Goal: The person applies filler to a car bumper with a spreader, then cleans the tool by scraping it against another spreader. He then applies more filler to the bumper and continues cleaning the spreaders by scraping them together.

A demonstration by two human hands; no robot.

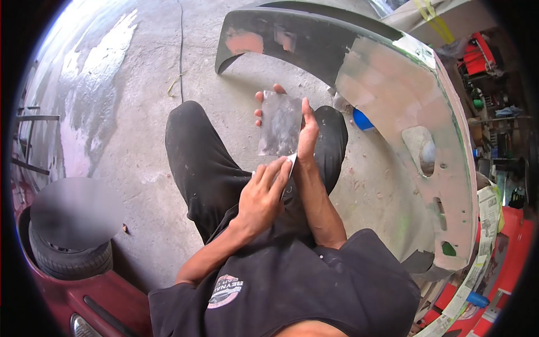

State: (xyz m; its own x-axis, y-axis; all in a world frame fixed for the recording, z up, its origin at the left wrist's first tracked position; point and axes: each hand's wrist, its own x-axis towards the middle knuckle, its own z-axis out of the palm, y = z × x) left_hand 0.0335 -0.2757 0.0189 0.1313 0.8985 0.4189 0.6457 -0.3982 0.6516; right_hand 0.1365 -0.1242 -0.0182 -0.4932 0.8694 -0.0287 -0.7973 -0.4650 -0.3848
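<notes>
My right hand is under a flat grey plate smeared with a pale paste, its thumb along the right edge and fingertips showing past the left edge. Below the plate, my left hand is palm down with its fingers closed on a thin white flat piece, mostly hidden by the fingers. That piece is close to the plate's lower right corner; whether they touch I cannot tell. Both hands are above my lap, between my knees.
A large curved car body panel with sanded patches arches from ahead to my right. A blue object lies beside it. At left are a tyre and a dark red car part. Newspaper strips and red parts are at far right.
</notes>
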